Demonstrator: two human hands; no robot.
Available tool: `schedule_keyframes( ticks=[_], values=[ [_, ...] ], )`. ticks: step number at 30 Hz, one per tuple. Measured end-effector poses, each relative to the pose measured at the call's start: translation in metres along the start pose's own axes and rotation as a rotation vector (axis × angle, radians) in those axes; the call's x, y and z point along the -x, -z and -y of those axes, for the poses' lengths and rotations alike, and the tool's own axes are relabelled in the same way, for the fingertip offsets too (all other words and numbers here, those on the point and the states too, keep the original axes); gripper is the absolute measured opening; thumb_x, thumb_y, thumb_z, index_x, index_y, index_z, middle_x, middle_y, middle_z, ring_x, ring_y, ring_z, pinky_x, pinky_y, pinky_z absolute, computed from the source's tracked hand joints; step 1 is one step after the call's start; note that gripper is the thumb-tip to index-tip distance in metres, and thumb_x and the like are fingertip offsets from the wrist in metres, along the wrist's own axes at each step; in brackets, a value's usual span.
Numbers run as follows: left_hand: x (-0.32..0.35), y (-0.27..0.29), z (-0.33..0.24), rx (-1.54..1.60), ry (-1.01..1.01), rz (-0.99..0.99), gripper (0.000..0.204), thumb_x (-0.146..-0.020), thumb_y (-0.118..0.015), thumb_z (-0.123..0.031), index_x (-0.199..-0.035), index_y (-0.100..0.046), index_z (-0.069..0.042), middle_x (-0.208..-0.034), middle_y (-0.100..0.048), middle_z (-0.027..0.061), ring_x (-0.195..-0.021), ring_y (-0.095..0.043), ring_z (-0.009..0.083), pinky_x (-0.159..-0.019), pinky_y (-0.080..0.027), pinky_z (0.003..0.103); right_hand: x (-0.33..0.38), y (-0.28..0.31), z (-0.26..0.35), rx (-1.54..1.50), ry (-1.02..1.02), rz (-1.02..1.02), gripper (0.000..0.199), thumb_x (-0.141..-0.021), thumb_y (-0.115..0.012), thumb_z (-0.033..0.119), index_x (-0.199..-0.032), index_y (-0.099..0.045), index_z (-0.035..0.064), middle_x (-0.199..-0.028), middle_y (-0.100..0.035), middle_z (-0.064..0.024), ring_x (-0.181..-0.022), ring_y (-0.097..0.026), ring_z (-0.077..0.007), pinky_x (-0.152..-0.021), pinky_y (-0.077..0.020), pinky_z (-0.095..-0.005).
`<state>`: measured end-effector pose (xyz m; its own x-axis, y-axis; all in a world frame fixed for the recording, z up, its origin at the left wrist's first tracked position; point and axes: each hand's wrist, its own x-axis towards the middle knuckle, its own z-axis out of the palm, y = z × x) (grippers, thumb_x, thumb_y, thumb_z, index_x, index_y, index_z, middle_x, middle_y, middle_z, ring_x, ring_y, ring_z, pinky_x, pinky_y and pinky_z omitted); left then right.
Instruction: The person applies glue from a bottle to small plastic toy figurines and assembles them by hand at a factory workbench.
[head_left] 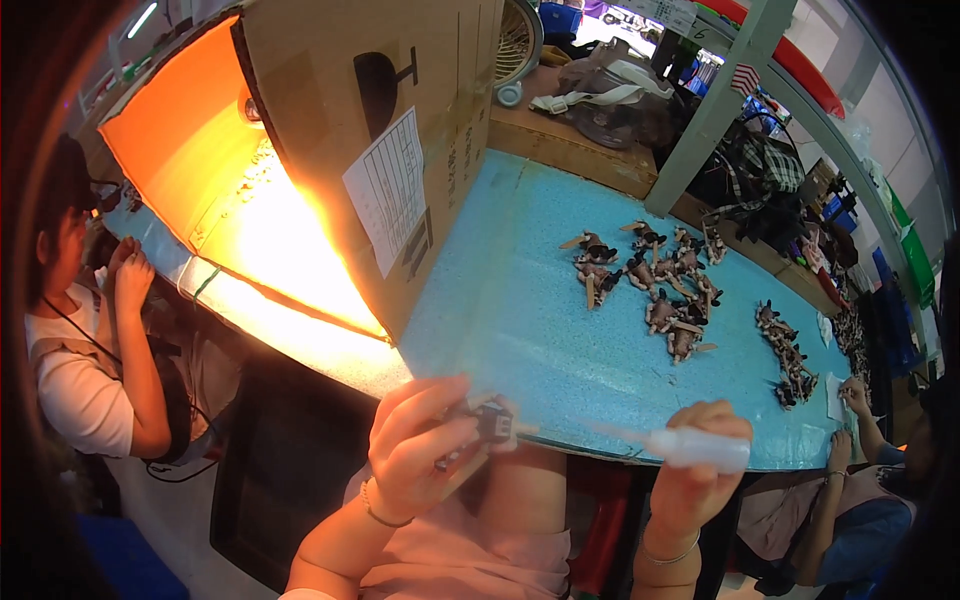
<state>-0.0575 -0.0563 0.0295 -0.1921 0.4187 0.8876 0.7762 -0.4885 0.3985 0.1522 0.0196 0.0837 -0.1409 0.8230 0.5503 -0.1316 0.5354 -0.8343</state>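
Observation:
Above my lap, at the table's near edge, my left hand (pixel 412 440) is closed around a small figurine (pixel 494 425) in dark and beige tones; my fingers cover part of it. To its right, my right hand (pixel 688 492) grips a translucent white squeeze bottle (pixel 704 450) lying sideways in the fingers. The bottle's thin nozzle points left toward the figurine, with a gap between them. Farther back on the blue tabletop (pixel 500 290) lies a loose group of brown and black figurines (pixel 655 285). Another row of figurines (pixel 785 355) rests to the right of it.
A large cardboard box (pixel 330 110) stands at the left, its open side glowing orange from a bright light. Bags (pixel 620 95) sit on a ledge behind the table, beside a metal post (pixel 720 110). One person (pixel 90 370) sits at the left, another (pixel 850 510) at the right.

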Motion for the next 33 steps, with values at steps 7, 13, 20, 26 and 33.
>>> schedule_keyframes(
  ticks=[7, 13, 20, 26, 33],
  values=[
    [0.001, 0.001, -0.011, -0.072, -0.022, 0.051, 0.046, -0.059, -0.082, -0.009, -0.094, -0.052, -0.011, -0.107, -0.057, 0.0129, -0.091, -0.058, 0.0282, -0.069, -0.053, 0.035, 0.014, 0.008, 0.016, 0.255, 0.384, 0.21, 0.053, -0.08, -0.055, 0.059, -0.085, -0.042, 0.0077, -0.068, -0.041, -0.002, -0.056, -0.038, -0.0131, -0.054, -0.0301, -0.0279],
    [0.004, 0.002, -0.013, -0.061, -0.049, 0.053, 0.047, -0.059, -0.082, -0.009, -0.095, -0.05, -0.012, -0.108, -0.056, 0.0123, -0.094, -0.057, 0.0286, -0.07, -0.054, 0.034, 0.014, 0.006, 0.017, 0.287, 0.381, 0.272, 0.049, -0.082, -0.054, 0.056, -0.087, -0.043, 0.0085, -0.068, -0.041, -0.0014, -0.056, -0.039, -0.0131, -0.054, -0.0312, -0.0282],
    [0.007, 0.002, -0.013, -0.073, -0.055, 0.059, 0.046, -0.06, -0.08, -0.005, -0.095, -0.051, -0.012, -0.109, -0.055, 0.0121, -0.096, -0.056, 0.028, -0.071, -0.054, 0.033, 0.016, 0.008, 0.023, 0.322, 0.391, 0.302, 0.05, -0.082, -0.054, 0.056, -0.087, -0.043, 0.0081, -0.07, -0.042, -0.0023, -0.055, -0.039, -0.0133, -0.054, -0.0316, -0.0286],
    [0.006, 0.003, -0.015, -0.059, -0.053, 0.058, 0.044, -0.059, -0.08, -0.005, -0.093, -0.052, -0.012, -0.11, -0.055, 0.0129, -0.097, -0.056, 0.0285, -0.072, -0.054, 0.033, 0.015, 0.008, 0.028, 0.329, 0.387, 0.298, 0.051, -0.081, -0.055, 0.057, -0.087, -0.044, 0.0079, -0.069, -0.043, -0.002, -0.055, -0.04, -0.013, -0.054, -0.0316, -0.0287],
    [0.004, 0.002, -0.013, -0.039, -0.06, 0.05, 0.042, -0.06, -0.08, -0.006, -0.091, -0.052, -0.01, -0.108, -0.056, 0.0132, -0.096, -0.057, 0.0284, -0.073, -0.054, 0.034, 0.023, 0.002, 0.018, 0.308, 0.373, 0.154, 0.052, -0.08, -0.055, 0.058, -0.086, -0.044, 0.0079, -0.067, -0.043, -0.0008, -0.054, -0.039, -0.012, -0.052, -0.0309, -0.0278]
  ],
)
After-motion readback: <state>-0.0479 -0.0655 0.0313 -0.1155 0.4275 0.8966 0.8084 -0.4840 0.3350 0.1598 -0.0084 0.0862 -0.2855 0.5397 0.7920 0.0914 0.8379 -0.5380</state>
